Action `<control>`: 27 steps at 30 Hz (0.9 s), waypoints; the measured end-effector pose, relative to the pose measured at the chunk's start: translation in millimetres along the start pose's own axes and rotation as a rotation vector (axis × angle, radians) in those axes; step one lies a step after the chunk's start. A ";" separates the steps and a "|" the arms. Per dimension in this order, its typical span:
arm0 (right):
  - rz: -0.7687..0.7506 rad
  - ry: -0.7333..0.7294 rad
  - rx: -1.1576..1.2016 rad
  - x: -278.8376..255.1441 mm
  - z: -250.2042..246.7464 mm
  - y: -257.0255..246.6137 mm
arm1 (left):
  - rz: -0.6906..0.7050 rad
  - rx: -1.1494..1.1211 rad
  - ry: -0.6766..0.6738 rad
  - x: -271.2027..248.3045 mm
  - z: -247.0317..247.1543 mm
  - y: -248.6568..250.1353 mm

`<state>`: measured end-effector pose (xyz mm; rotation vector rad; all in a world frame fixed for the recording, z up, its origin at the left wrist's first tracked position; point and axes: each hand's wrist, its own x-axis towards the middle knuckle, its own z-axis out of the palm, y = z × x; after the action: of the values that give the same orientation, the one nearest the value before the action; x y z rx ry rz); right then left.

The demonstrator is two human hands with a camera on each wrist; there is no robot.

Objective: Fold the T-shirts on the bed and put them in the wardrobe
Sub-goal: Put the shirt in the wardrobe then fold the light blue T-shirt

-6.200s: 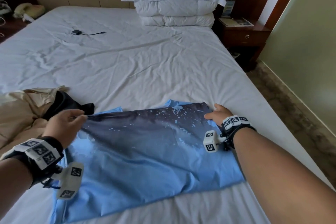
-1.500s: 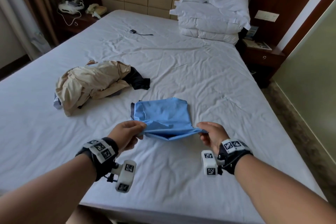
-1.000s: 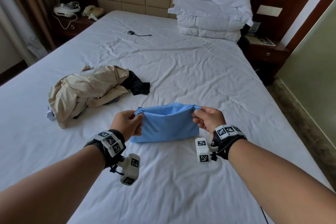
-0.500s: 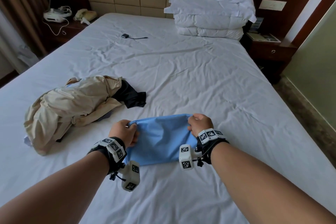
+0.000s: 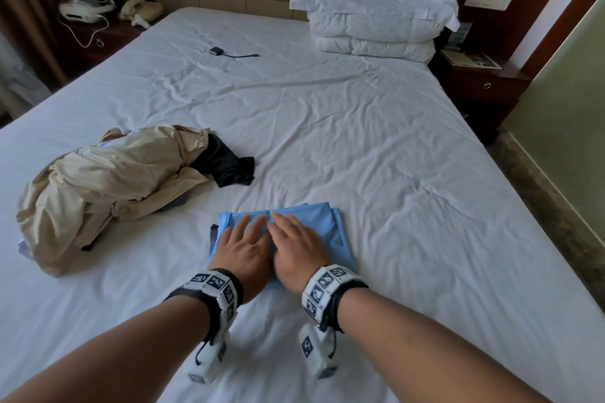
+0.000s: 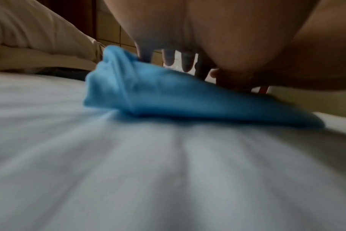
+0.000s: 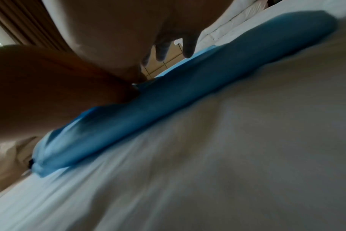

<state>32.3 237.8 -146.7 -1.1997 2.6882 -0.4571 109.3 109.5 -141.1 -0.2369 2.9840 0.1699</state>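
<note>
Head view: both hands lie flat, side by side and touching, on a folded blue T-shirt (image 5: pixel 322 222) that sits on the near part of a white-sheeted bed (image 5: pixel 376 147). The left hand (image 5: pixel 244 250) and right hand (image 5: pixel 299 250) have straight fingers pointing away from the person, palms down on the cloth, gripping nothing. Left of the shirt, apart from it, is a crumpled heap of beige clothing (image 5: pixel 108 186) with a black garment (image 5: pixel 226 165) at its right edge. Farther up the bed lies a small black device with a cable (image 5: pixel 216 51). Stacked white pillows (image 5: pixel 376 10) rest against the headboard. A nightstand (image 5: pixel 481 85) stands at the right of the bed, and a telephone (image 5: pixel 140 8) sits on a stand at the left.

Left wrist view, blurred: the left hand's fingers (image 6: pixel 169 60) reach out straight over the blue T-shirt (image 6: pixel 158 96), which bunches up on the sheet.

Right wrist view, blurred: the right hand's fingers (image 7: pixel 189 48) extend above the blue T-shirt (image 7: pixel 188 93), a long folded band across the bed.
</note>
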 end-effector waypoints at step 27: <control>0.282 -0.144 -0.150 3.9 17.3 75.1 | -0.282 0.018 -0.032 19.1 26.7 -59.4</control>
<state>-18.0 278.7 -188.6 -0.8290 2.7439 -0.1254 104.0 51.7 -176.2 -0.6402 2.8779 0.1135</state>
